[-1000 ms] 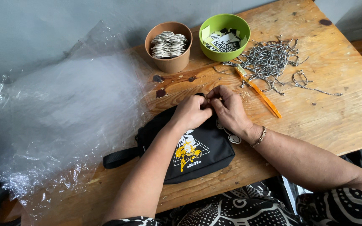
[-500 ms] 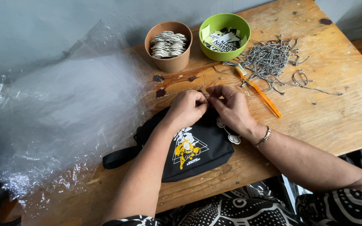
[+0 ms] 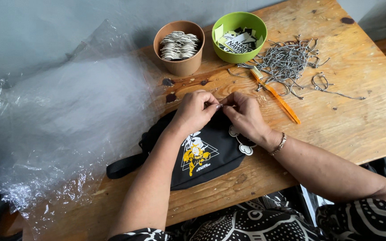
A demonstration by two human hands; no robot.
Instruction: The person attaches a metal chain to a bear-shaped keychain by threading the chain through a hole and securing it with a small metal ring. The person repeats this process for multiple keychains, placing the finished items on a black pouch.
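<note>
Two hands, left hand (image 3: 196,110) and right hand (image 3: 245,116), pinch something tiny, too small to identify, at the top edge of the black pouch (image 3: 202,154) lying on the wooden surface (image 3: 358,125), strap end hidden under plastic sheeting (image 3: 59,129).

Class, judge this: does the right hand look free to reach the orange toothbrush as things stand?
Probably yes: the right hand is beside the orange toothbrush, with bare table between them, though its fingers are pinching something small.
</note>
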